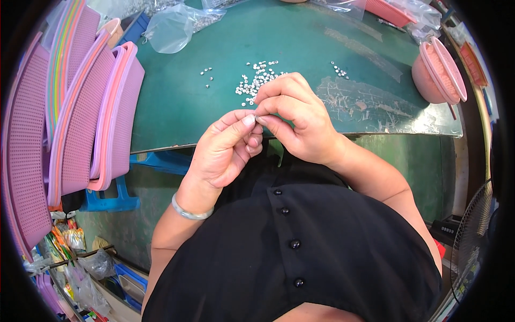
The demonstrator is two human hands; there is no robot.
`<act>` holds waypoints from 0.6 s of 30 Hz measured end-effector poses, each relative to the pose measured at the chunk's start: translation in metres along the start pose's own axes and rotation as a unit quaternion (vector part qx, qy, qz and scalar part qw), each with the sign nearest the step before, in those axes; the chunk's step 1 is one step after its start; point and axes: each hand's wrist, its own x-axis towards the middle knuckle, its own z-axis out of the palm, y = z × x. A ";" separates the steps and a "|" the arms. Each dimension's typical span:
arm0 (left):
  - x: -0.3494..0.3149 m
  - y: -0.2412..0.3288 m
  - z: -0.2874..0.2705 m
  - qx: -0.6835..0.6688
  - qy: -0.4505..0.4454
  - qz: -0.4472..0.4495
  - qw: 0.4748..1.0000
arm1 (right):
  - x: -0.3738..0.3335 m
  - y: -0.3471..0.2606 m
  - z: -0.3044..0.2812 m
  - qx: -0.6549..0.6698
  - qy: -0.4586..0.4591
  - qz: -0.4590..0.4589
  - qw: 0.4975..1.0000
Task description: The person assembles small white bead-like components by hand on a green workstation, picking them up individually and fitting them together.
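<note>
My left hand (222,147) and my right hand (299,121) meet just over the near edge of the green table (209,99). Each is closed in a pinch, thumb against finger, and the fingertips touch. Something tiny sits between them, mostly covered by the fingers, so its kind is hidden. Just beyond the hands lies a loose pile of small round silvery pieces (248,87). A few more silvery pieces (206,72) lie apart to the left, and another small group (339,70) rests to the right.
Stacked purple and pink perforated baskets (120,107) stand at the left. A pink round basket (437,75) sits at the table's right end. Clear plastic bags (174,29) lie along the far side. A blue stool (110,198) is below the table, and a fan (472,236) stands at the lower right.
</note>
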 end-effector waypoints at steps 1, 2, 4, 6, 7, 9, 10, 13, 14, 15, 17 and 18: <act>0.000 0.000 0.002 0.025 0.021 0.006 0.999 | 0.000 0.001 0.000 0.002 0.001 -0.001 1.000; 0.000 0.000 0.001 0.025 0.021 0.006 0.999 | 0.000 0.000 0.000 0.004 0.002 -0.003 1.000; 0.000 0.000 -0.001 0.003 0.009 0.011 1.000 | 0.000 0.000 0.000 0.009 0.002 -0.003 1.000; 0.000 0.000 0.001 0.010 0.012 0.012 1.000 | 0.000 0.000 0.001 0.012 0.003 -0.002 1.000; 0.000 0.000 0.001 0.017 0.016 0.013 1.000 | -0.001 0.000 0.001 0.015 0.003 0.001 1.000; 0.001 0.000 0.003 0.017 0.019 0.013 1.000 | -0.001 0.000 0.001 0.017 0.003 0.003 1.000; 0.001 0.000 0.003 0.017 0.022 0.012 1.000 | -0.002 0.000 0.001 0.026 0.004 0.015 1.000; 0.001 -0.001 0.003 0.008 0.021 0.012 1.000 | -0.004 0.000 0.001 0.047 0.009 0.037 0.998; 0.001 -0.001 0.003 0.008 0.021 0.012 1.000 | -0.004 0.000 0.002 0.059 0.013 0.049 0.997; 0.001 -0.001 0.003 0.006 0.025 0.011 1.000 | -0.005 0.000 0.002 0.060 0.013 0.049 0.997; 0.001 -0.002 0.003 0.003 0.029 0.009 1.000 | -0.005 0.000 0.002 0.076 0.019 0.067 0.995; 0.001 -0.002 0.004 0.003 0.028 0.009 1.000 | -0.006 0.000 0.002 0.077 0.019 0.067 0.995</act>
